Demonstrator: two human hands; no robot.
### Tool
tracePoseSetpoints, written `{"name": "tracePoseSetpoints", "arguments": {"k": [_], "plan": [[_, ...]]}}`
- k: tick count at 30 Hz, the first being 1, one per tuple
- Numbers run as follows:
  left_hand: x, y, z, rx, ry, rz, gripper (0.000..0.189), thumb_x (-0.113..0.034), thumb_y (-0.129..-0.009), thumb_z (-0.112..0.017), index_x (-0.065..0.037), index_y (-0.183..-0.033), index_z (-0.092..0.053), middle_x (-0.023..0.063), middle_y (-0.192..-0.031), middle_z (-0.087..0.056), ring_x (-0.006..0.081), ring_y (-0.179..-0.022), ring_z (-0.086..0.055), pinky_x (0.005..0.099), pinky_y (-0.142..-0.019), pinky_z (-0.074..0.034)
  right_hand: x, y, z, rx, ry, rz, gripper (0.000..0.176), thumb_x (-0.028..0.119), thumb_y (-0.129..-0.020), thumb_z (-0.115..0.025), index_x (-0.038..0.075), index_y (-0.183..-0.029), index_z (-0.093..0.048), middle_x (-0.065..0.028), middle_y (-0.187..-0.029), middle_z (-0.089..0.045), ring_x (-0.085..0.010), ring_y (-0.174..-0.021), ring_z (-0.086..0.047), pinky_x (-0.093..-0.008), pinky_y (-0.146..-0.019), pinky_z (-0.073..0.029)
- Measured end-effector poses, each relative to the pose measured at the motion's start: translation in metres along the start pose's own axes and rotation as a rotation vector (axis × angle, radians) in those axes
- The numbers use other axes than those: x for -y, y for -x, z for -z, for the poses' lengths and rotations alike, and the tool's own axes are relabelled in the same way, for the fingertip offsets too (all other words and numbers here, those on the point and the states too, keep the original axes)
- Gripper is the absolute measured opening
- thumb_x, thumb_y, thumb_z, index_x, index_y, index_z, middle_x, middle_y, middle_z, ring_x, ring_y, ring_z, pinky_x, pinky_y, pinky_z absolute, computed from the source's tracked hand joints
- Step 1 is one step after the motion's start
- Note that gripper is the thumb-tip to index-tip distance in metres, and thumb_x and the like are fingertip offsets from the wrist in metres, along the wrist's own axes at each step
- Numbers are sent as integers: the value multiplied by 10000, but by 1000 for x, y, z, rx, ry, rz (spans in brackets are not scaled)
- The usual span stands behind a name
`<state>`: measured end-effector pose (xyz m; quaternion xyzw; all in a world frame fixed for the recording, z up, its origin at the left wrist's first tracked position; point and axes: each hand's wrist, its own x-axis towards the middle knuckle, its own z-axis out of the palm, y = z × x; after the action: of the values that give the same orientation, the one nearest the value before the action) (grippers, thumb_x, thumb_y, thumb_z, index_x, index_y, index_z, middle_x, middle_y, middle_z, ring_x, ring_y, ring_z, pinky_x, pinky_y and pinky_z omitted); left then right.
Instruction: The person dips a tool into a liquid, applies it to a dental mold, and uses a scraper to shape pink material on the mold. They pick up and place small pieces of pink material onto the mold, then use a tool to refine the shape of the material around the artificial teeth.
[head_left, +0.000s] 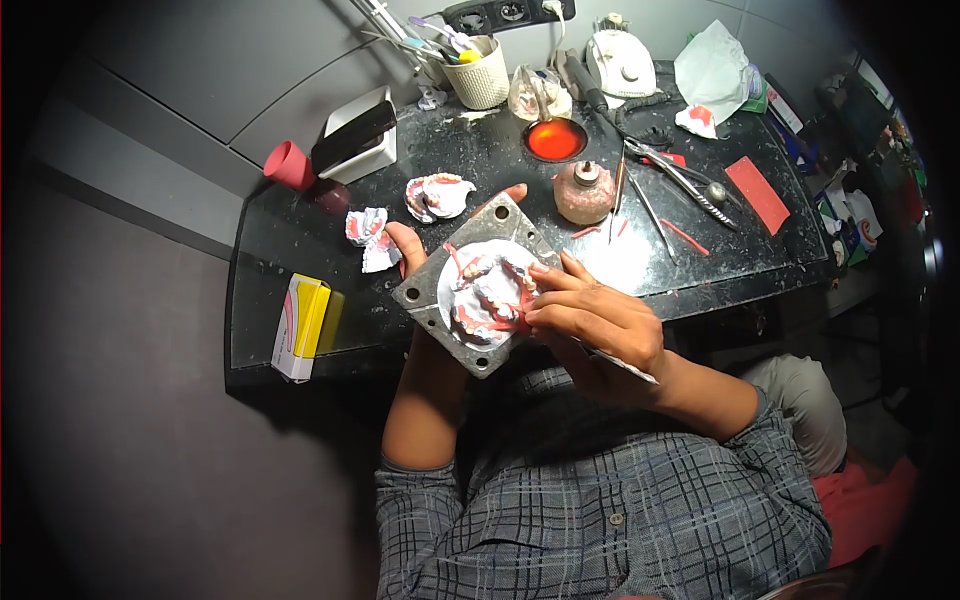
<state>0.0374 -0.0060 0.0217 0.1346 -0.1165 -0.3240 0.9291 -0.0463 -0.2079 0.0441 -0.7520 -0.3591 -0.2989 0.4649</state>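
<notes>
My left hand (408,248) is wrapped round a square metal flask plate (482,360) from below, its thumb and fingertips showing at the edges. Set in the plate is a round bed of white plaster (450,300), carrying dental casts with teeth and pink wax (490,322). My right hand (605,320) is closed, and the shaft of a thin metal hand tool (630,368) sticks out beneath it. Its fingertips touch the pink wax on the right side of the plaster. The tool's working tip is hidden.
Beyond the plate stand a spirit burner (585,193) and a pan of red molten wax (556,140). Plaster casts (440,197), pliers (690,180), a pink wax sheet (757,195), a yellow-white box (303,328) and a red cup (289,165) lie on the black desk (270,235).
</notes>
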Motion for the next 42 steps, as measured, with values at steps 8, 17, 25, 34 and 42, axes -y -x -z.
{"name": "tracePoseSetpoints", "arguments": {"k": [8, 17, 25, 34, 42], "plan": [[4, 1, -6, -24, 11, -17, 1402, -1017, -791, -326, 116, -1614, -264, 246, -1190, -722, 371, -1019, -732, 485, -922, -612, -3, 2, 3, 17, -11, 11, 182, -24, -893, -802, -11, -1061, -734, -154, -1030, -771, -353, -1165, -748, -578, -1101, -525], [3, 0, -4, -25, -36, -3, 1429, -1034, -770, -304, 114, -1619, -255, 228, -1168, -728, 344, -1018, -726, 462, -918, -611, -5, 4, 6, 47, -33, 2, 139, -53, -903, -758, -35, -1037, -723, -151, -1027, -778, -382, -1176, -742, -580, -1088, -530], [2, -1, 0, 11, -47, 20, 1437, -1036, -766, -311, 117, -1621, -237, 240, -1195, -721, 338, -1052, -725, 452, -924, -611, -7, 6, 7, 56, -44, -2, 193, -60, -916, -749, -31, -1095, -685, -157, -1055, -747, -383, -1173, -738, -599, -1079, -536], [5, -2, -6, 40, -97, -28, 1398, -1016, -797, -321, 122, -1608, -275, 237, -1259, -703, 324, -1067, -717, 439, -952, -600, -9, 7, 2, 9, 80, 37, 203, -34, -887, -777, -43, -1059, -670, -151, -1030, -733, -353, -1115, -761, -548, -1035, -590], [6, -4, -5, 12, -37, -53, 1385, -1023, -802, -261, 101, -1611, -291, 238, -1418, -619, 318, -1146, -685, 460, -1005, -573, -11, 8, 1, -1, 147, 67, 204, -49, -865, -775, -33, -1041, -672, -157, -1013, -727, -352, -1064, -771, -505, -993, -615]]}}
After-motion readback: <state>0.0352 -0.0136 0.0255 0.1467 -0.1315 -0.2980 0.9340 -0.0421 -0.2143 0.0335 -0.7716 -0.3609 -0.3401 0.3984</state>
